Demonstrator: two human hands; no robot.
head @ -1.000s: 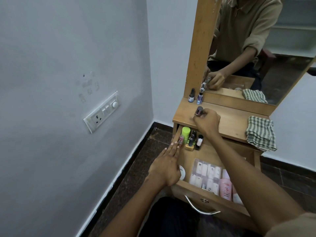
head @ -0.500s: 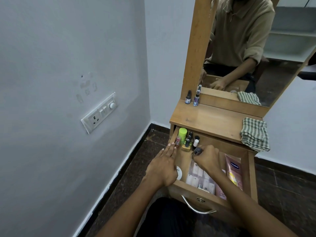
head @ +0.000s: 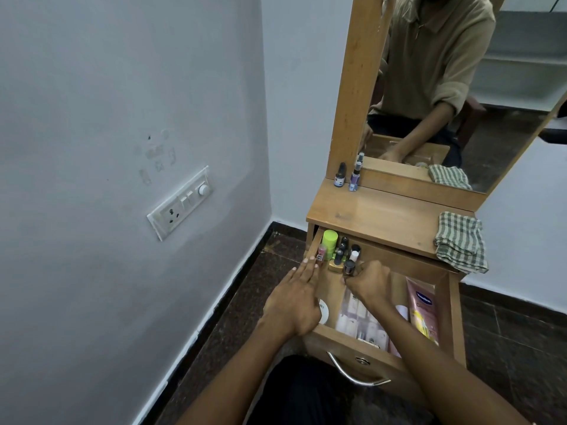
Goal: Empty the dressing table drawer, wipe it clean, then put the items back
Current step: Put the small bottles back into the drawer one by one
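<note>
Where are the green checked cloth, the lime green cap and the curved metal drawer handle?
green checked cloth (head: 460, 242), head view, middle of the folds.
lime green cap (head: 329, 237), head view, its top.
curved metal drawer handle (head: 352, 377), head view, middle of the bar.

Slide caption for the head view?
Right hand grips a small dark-capped bottle over the open wooden drawer; left hand rests flat.
</note>
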